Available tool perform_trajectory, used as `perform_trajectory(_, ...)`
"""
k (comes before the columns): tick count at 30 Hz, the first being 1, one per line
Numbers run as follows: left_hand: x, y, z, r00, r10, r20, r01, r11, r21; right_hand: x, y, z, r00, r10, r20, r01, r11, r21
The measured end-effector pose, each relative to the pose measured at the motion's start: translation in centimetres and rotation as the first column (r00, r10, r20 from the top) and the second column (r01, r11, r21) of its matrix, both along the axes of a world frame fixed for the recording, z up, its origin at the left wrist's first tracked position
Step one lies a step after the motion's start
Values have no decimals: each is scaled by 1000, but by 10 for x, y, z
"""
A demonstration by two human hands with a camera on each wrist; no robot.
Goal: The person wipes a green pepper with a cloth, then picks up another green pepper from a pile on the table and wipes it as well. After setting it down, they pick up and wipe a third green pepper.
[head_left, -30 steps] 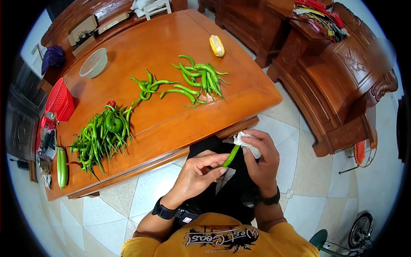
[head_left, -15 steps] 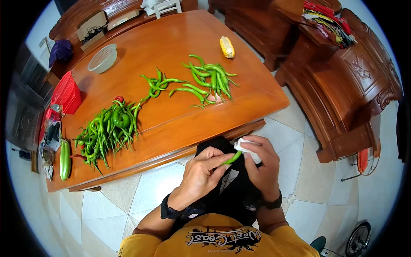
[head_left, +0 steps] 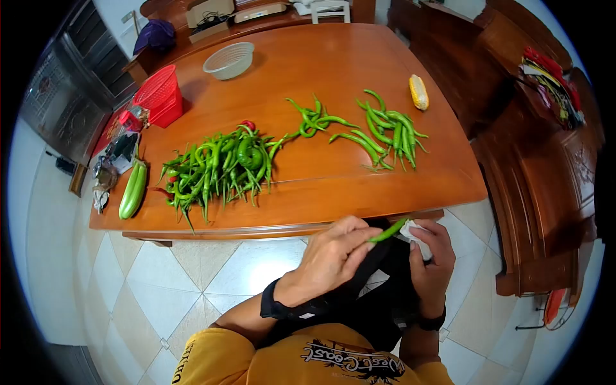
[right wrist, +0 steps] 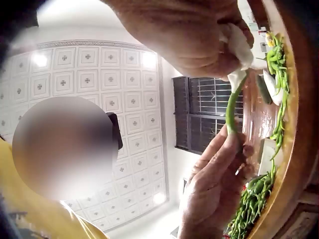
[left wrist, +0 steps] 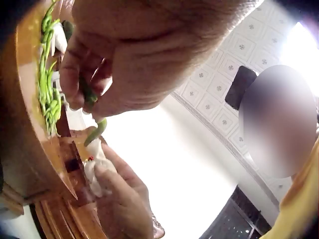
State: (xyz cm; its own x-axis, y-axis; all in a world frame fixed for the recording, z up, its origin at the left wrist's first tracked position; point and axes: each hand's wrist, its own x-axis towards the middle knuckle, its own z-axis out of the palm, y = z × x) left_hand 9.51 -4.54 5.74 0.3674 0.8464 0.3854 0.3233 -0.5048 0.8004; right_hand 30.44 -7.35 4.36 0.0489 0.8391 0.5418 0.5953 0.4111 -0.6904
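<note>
Head / left hand: left hand sits below the table edge, over the lap. Grip pinches the near end of a green pepper w/ thumb + fingertips.
Head / right hand: right hand is just beside it, grip curled round a white cloth. Cloth touches the pepper's far end.
Head / pepper: off the table, in the air btw. both hands, tilted up to the right.
Head / table: big pepper pile left-centre, small bunch mid, straighter bunch right, w/ corn cob beyond it. Red basket, white basket and pale gourd are toward the left side.
Left wrist / left hand: left hand fills the top. Green pepper pokes out under the fingertips, tip down.
Left wrist / right hand: right hand is below, w/ white cloth bunched in its grip, close to the pepper tip.
Right wrist / right hand: right hand at top holds white cloth in a closed grip.
Right wrist / pepper: green pepper runs from the cloth to the left hand, whose fingers pinch the lower end. Pepper pile on the table sits behind.
</note>
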Motion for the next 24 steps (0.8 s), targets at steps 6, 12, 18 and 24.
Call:
perform_trajectory(6, -64, 31, 15, 900, 435, -42, -408, 870, 277, -5, 3, -5, 999, 37, -23, -37, 999, -16)
perform_trajectory(12, -130, 72, 29, 581, 806, -113, -551, 492, 674, -6, 5, -7, 999, 48, -22, -49, 998, -42)
perform_trajectory(18, -160, 92, 7, 407, 897, -173, -584, 402, 706, -4, 4, -8, 997, 73, -19, -74, 997, -33)
perform_trajectory(24, -142, 79, 4, 403, 886, -231, -555, 437, 707, -2, 3, -10, 993, 98, -70, -102, 994, -50)
